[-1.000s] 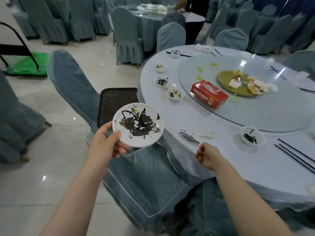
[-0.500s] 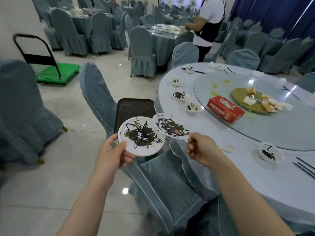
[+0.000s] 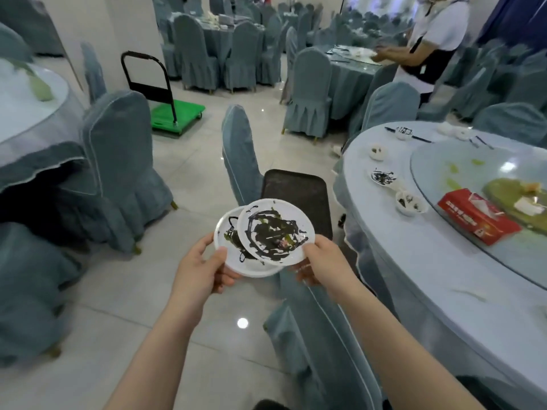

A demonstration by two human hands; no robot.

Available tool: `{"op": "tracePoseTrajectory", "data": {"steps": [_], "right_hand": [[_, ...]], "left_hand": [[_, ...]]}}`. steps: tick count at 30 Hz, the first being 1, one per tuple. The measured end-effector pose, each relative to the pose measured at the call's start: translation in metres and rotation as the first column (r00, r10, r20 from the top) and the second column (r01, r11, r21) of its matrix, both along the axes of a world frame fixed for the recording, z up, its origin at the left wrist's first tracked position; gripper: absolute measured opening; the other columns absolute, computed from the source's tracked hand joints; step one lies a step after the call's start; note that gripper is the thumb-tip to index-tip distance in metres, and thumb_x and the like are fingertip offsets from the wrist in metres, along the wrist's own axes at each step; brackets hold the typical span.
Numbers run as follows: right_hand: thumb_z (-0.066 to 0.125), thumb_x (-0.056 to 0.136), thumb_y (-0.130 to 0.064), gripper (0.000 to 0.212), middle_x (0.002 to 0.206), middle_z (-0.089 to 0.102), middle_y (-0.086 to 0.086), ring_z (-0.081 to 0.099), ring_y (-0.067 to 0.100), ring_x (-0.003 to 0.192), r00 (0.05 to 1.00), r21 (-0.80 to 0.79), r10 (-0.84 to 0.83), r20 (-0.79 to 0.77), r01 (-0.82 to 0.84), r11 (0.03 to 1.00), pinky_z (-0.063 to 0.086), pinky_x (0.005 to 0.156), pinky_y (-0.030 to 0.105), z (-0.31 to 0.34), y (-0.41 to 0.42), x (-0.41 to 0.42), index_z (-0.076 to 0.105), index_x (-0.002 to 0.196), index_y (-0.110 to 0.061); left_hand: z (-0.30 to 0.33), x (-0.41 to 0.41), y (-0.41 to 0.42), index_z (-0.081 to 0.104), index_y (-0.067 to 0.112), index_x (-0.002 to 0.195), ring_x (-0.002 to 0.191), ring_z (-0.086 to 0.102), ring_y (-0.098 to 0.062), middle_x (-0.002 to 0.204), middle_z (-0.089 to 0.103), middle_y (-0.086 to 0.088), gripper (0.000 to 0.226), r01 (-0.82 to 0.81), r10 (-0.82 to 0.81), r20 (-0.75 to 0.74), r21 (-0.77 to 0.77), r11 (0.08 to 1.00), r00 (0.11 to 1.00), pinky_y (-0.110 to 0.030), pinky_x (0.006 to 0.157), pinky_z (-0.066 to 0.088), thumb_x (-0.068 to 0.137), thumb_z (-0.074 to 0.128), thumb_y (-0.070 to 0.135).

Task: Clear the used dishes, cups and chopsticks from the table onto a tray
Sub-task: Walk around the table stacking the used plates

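I see two bare forearms reaching forward over a pale tiled floor. My left hand grips the near-left rim of a white plate smeared with dark sauce, thumb on top, fingers curled beneath. My right hand grips the right rim of a second sauce-streaked plate, which overlaps the first, lying partly on top of it and tilted a little. Both plates are held in the air above a chair draped in blue-grey cloth.

Just beyond the plates, a dark rectangular tray rests on the seat of that chair; nothing lies on the part I can see.

To the right stands the round counter in a pale blue cloth. Near its left edge sit another soiled small plate and two small white bowls with dark residue. A red tissue box lies on the glass turntable, beside a yellow-green platter of leftovers.

Farther back, a green platform cart stands on the floor, and a person in a white top bends over another counter.
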State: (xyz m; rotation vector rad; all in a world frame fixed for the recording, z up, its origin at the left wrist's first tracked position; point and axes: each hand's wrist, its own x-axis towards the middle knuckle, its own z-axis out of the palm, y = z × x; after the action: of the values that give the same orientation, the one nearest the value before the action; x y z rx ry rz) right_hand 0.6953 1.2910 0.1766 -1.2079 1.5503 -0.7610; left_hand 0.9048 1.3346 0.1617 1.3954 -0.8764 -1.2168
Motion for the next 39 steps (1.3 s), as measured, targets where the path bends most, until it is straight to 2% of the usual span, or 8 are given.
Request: {"op": "tracePoseTrajectory", "data": {"steps": [3, 6, 12, 20, 26, 30, 34, 39], "right_hand": [[0.037, 0.083, -0.016, 0.023, 0.064, 0.071, 0.003, 0.064, 0.017, 0.048, 0.993, -0.005, 0.117, -0.034, -0.117, 0.993, 0.039, 0.038, 0.017, -0.002, -0.015, 0.032, 0.059, 0.087, -0.021], [0.038, 0.085, -0.013, 0.024, 0.062, 0.070, 0.004, 0.064, 0.018, 0.048, 0.983, 0.017, 0.183, -0.021, -0.183, 0.983, 0.038, 0.038, 0.018, -0.008, -0.033, 0.064, 0.061, 0.090, -0.018], [0.044, 0.086, -0.009, 0.021, 0.061, 0.069, 0.003, 0.055, 0.011, 0.043, 0.975, 0.019, 0.223, -0.017, -0.222, 0.975, 0.040, 0.039, 0.019, -0.017, -0.085, 0.115, 0.063, 0.094, -0.011], [0.056, 0.087, -0.011, 0.022, 0.067, 0.070, 0.002, 0.055, 0.007, 0.046, 0.978, 0.012, 0.177, 0.107, -0.179, 0.984, 0.044, 0.044, 0.020, -0.027, -0.202, 0.165, 0.057, 0.108, -0.019], [0.059, 0.088, -0.012, 0.023, 0.073, 0.073, 0.004, 0.058, 0.008, 0.052, 0.981, 0.018, 0.092, 0.170, -0.097, 0.995, 0.045, 0.050, 0.022, -0.027, -0.284, 0.168, 0.057, 0.108, -0.021], [0.060, 0.087, -0.013, 0.022, 0.074, 0.071, 0.006, 0.057, 0.010, 0.053, 0.982, 0.004, -0.015, 0.187, 0.014, 1.000, 0.045, 0.048, 0.021, -0.021, -0.319, 0.146, 0.060, 0.107, -0.021], [0.062, 0.089, -0.020, 0.016, 0.075, 0.070, 0.002, 0.059, 0.010, 0.057, 0.974, -0.027, -0.127, 0.189, 0.134, 0.991, 0.047, 0.052, 0.021, -0.020, -0.348, 0.110, 0.063, 0.105, -0.022], [0.056, 0.094, -0.026, 0.010, 0.068, 0.068, -0.003, 0.059, 0.010, 0.057, 0.931, -0.044, -0.305, 0.199, 0.319, 0.947, 0.049, 0.053, 0.021, -0.024, -0.379, 0.062, 0.065, 0.094, -0.029]], "left_hand": [[-0.002, 0.026, -0.003, 0.055, 0.033, 0.114, 0.041, 0.053, -0.010, 0.062, 0.070, -0.015, 0.024, -0.025, 0.025, -0.002, -0.005, 1.000, 1.000, -0.018, 0.038, 0.038, 0.099, 0.049, 0.015], [-0.006, 0.051, -0.015, 0.056, 0.034, 0.113, 0.042, 0.054, -0.011, 0.064, 0.070, -0.016, 0.023, -0.041, 0.041, 0.000, 0.004, 0.999, 0.999, -0.019, 0.038, 0.039, 0.099, 0.048, 0.016], [-0.013, 0.099, -0.061, 0.054, 0.033, 0.121, 0.045, 0.057, -0.013, 0.067, 0.071, -0.016, 0.025, -0.053, 0.051, 0.039, 0.029, 0.998, 0.998, -0.019, 0.039, 0.040, 0.100, 0.048, 0.021], [-0.005, 0.152, -0.177, 0.050, 0.032, 0.125, 0.048, 0.060, -0.015, 0.070, 0.073, -0.012, 0.025, -0.008, 0.001, 0.140, 0.049, 0.999, 0.990, -0.020, 0.042, 0.043, 0.101, 0.045, 0.029], [0.002, 0.160, -0.279, 0.050, 0.027, 0.125, 0.045, 0.058, -0.013, 0.064, 0.071, -0.015, 0.029, 0.054, -0.056, 0.196, 0.018, 0.998, 0.979, -0.020, 0.041, 0.042, 0.099, 0.048, 0.015], [-0.001, 0.140, -0.333, 0.049, 0.026, 0.125, 0.043, 0.057, -0.012, 0.063, 0.070, -0.016, 0.028, 0.112, -0.115, 0.183, 0.029, 0.993, 0.976, -0.020, 0.040, 0.041, 0.099, 0.049, 0.015], [-0.008, 0.111, -0.391, 0.051, 0.027, 0.122, 0.043, 0.058, -0.012, 0.062, 0.070, -0.015, 0.027, 0.191, -0.193, 0.189, 0.027, 0.981, 0.963, -0.020, 0.038, 0.041, 0.098, 0.050, 0.016], [-0.014, 0.065, -0.462, 0.049, 0.033, 0.124, 0.043, 0.058, -0.012, 0.061, 0.070, -0.012, 0.030, 0.345, -0.346, 0.142, 0.033, 0.938, 0.927, -0.020, 0.038, 0.042, 0.098, 0.051, 0.018]]}}
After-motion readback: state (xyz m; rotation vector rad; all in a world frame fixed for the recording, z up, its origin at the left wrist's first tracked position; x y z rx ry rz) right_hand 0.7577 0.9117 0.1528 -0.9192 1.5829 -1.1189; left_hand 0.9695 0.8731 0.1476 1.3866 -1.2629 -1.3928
